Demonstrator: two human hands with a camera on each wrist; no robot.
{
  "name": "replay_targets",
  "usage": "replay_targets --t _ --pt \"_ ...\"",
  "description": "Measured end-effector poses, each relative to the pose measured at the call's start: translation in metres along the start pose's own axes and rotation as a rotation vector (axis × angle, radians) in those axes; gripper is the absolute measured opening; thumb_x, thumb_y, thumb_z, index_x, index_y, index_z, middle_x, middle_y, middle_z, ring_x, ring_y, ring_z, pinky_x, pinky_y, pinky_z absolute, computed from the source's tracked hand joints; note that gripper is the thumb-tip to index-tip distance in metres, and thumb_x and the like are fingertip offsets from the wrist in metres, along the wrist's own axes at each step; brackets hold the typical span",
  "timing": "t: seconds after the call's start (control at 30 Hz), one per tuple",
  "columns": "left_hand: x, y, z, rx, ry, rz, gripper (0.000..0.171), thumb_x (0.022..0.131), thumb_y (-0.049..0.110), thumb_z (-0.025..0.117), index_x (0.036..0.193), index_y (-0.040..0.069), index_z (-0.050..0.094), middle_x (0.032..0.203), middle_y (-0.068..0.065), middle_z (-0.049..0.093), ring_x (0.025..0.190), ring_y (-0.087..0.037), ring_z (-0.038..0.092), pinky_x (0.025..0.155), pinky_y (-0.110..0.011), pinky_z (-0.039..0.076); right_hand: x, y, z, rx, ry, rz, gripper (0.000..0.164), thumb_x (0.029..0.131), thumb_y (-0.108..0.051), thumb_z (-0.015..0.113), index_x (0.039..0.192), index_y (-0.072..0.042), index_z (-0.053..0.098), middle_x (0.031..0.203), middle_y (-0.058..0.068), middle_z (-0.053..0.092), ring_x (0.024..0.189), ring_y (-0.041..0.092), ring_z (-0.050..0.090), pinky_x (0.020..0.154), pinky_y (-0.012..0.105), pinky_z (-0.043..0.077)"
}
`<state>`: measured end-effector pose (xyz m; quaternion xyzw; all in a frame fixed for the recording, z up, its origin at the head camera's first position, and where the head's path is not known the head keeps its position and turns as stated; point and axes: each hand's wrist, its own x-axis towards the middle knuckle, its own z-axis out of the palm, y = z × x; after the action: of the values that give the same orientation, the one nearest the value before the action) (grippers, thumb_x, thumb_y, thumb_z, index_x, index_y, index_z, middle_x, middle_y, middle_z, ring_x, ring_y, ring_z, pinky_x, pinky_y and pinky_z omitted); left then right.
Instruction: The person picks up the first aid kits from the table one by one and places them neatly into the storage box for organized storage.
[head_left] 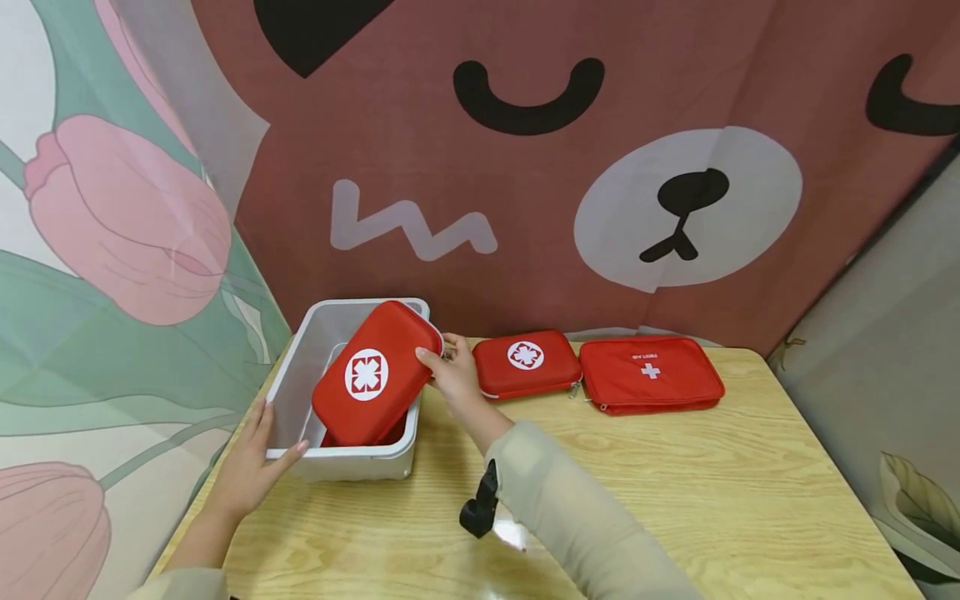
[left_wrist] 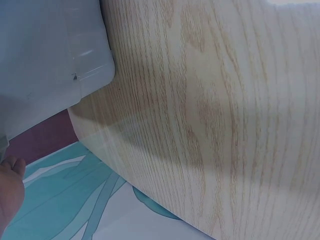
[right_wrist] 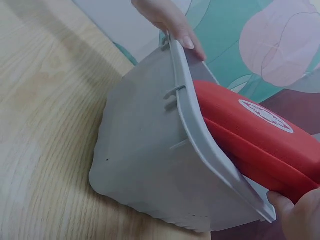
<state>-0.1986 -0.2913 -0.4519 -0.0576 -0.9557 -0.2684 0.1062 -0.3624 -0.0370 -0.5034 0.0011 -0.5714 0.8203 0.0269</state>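
Observation:
My right hand (head_left: 459, 379) pinches the right edge of a red first aid case (head_left: 408, 354) with a white round cross emblem. The case tilts over the mouth of a white plastic bin (head_left: 351, 463), its lower end inside the rim. Darker red shows beneath it in the bin. At the bin's front left corner, my left hand (head_left: 251, 467) grips the rim, thumb on the front edge and fingers along the left side. The right wrist view shows the left fingers (right_wrist: 187, 41) over the rim and the case (right_wrist: 250, 125) slanting out of the bin.
Right of the bin, a second red case (head_left: 498, 367) with a round emblem lies by the wall. A flatter red first aid pouch (head_left: 622, 375) lies beside it. A printed curtain (head_left: 525, 275) hangs behind the wooden table (head_left: 637, 483).

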Motion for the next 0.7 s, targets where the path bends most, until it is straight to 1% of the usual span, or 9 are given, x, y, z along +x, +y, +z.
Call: replay_targets --t 0.07,0.1,0.17,0.27,0.37,0.4,0.47,0.6,0.7 --pt "0.000 0.000 0.000 0.000 -0.001 0.000 0.081 0.081 0.038 0.055 0.136 -0.005 0.012 0.142 -0.019 0.004 0.121 -0.045 0.017 0.085 -0.062 0.023 -0.020 -0.029 0.006 -0.003 0.000 0.015 0.048 0.074 -0.010 0.067 0.114 -0.007 0.040 0.098 0.016 0.050 0.077 0.028 0.058 0.059 0.042 0.049" --pt "0.000 0.000 0.000 -0.002 -0.002 0.002 0.081 0.081 0.037 0.055 0.136 -0.004 0.011 0.142 -0.019 0.004 0.121 -0.045 0.017 0.085 -0.061 0.023 -0.017 -0.024 0.004 0.010 -0.021 -0.004 0.048 0.073 -0.014 0.069 0.113 -0.011 0.042 0.095 0.013 0.051 0.073 0.025 0.058 0.056 0.039 0.050" --pt "0.000 0.000 0.000 -0.005 -0.003 0.007 0.081 0.081 0.037 0.055 0.136 -0.004 0.011 0.141 -0.020 0.005 0.121 -0.045 0.017 0.085 -0.061 0.022 -0.016 -0.023 0.005 0.014 -0.042 -0.018 0.048 0.072 -0.015 0.069 0.112 -0.010 0.043 0.094 0.012 0.050 0.071 0.023 0.058 0.055 0.037 0.050" --pt "0.001 0.001 0.000 -0.016 -0.008 0.013 0.081 0.081 0.037 0.055 0.136 -0.003 0.010 0.141 -0.021 0.005 0.121 -0.045 0.016 0.086 -0.062 0.022 -0.025 -0.033 0.011 -0.033 -0.039 -0.021 0.049 0.072 -0.017 0.070 0.112 -0.011 0.044 0.093 0.010 0.050 0.071 0.020 0.057 0.056 0.034 0.050" --pt "0.002 0.001 0.000 -0.023 -0.012 0.012 0.081 0.081 0.037 0.055 0.136 -0.003 0.009 0.141 -0.021 0.005 0.120 -0.046 0.016 0.085 -0.062 0.022 -0.047 -0.067 0.022 -0.123 -0.014 0.008 0.045 0.074 -0.011 0.067 0.113 -0.005 0.045 0.095 0.013 0.050 0.073 0.021 0.055 0.060 0.033 0.049" --pt "0.002 0.000 -0.001 -0.024 -0.012 0.011 0.081 0.081 0.037 0.055 0.136 -0.002 0.009 0.141 -0.021 0.004 0.120 -0.046 0.016 0.085 -0.062 0.021 -0.060 -0.086 0.027 -0.164 0.007 0.033 0.045 0.075 -0.007 0.065 0.114 -0.002 0.044 0.096 0.014 0.050 0.075 0.022 0.055 0.062 0.033 0.049" --pt "0.001 0.000 -0.001 -0.023 -0.010 0.009 0.082 0.081 0.036 0.055 0.136 -0.003 0.010 0.141 -0.020 0.005 0.120 -0.046 0.016 0.085 -0.062 0.022 -0.069 -0.099 0.032 -0.203 0.014 0.015 0.044 0.074 -0.005 0.064 0.113 0.002 0.044 0.093 0.014 0.051 0.073 0.020 0.053 0.061 0.030 0.049" --pt "0.001 -0.001 -0.001 -0.025 -0.005 0.010 0.081 0.081 0.036 0.056 0.136 -0.003 0.010 0.141 -0.020 0.005 0.120 -0.046 0.016 0.085 -0.062 0.021 -0.076 -0.107 0.035 -0.252 0.002 -0.002 0.046 0.072 -0.003 0.065 0.113 0.003 0.045 0.090 0.012 0.051 0.074 0.018 0.050 0.061 0.026 0.047" --pt "0.000 -0.001 -0.001 -0.023 -0.005 0.010 0.081 0.081 0.036 0.056 0.136 -0.003 0.010 0.141 -0.021 0.005 0.120 -0.046 0.016 0.085 -0.063 0.021 -0.075 -0.105 0.036 -0.302 -0.023 -0.016 0.046 0.072 -0.005 0.066 0.113 0.002 0.046 0.092 0.012 0.052 0.077 0.020 0.050 0.062 0.026 0.047"
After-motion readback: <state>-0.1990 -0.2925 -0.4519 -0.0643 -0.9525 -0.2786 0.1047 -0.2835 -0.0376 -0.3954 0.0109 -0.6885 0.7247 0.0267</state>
